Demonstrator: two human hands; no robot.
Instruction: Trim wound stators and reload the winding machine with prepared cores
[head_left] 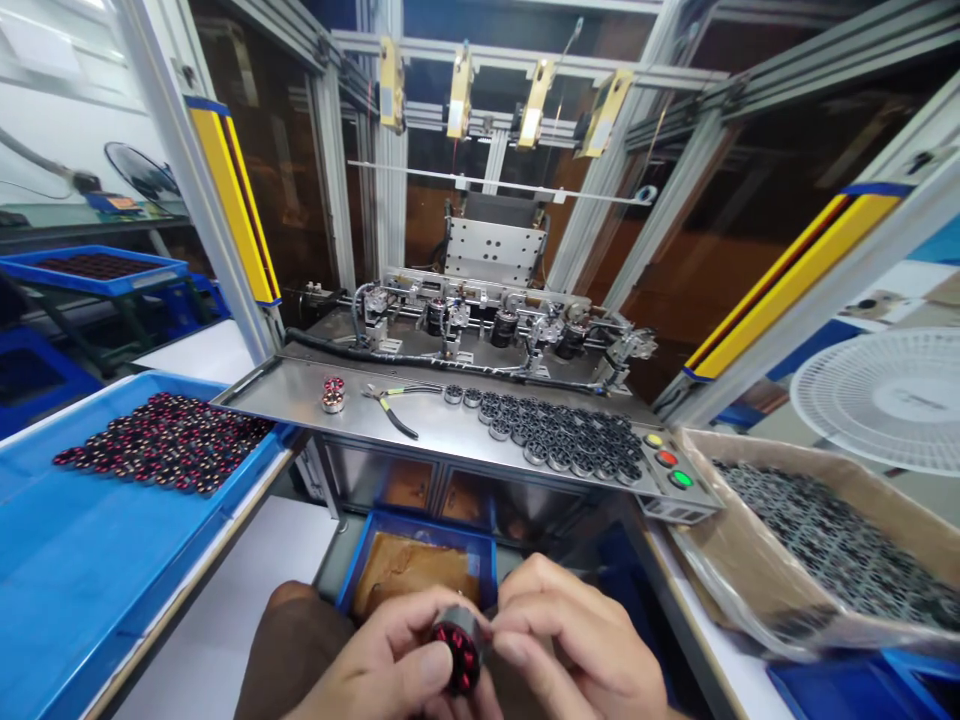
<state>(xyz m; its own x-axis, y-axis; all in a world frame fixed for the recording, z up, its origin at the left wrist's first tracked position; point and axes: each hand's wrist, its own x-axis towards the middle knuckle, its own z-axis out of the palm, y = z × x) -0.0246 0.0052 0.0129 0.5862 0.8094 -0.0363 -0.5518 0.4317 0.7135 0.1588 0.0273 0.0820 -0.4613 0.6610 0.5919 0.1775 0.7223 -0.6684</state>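
The left hand (386, 665) grips a dark cylindrical part (459, 645) with a glossy red interior, thumb across its near end, low in the view above the person's lap. The right hand (581, 645) has its thumb and fingers pinched together at the part's right side; whatever lies between those fingertips is too small to tell. Ahead, on a metal bench (450, 437), two red-and-copper pieces (333, 402) sit left of a pair of pliers (387, 406), and many dark rings (570, 432) cluster to the right, near yellow, red and green buttons (666, 459). Behind them stands a machine fixture (495, 320). A blue tray (67, 570) of red-and-black parts is at left; a plastic-lined cardboard box (750, 560) of grey pieces is at right.
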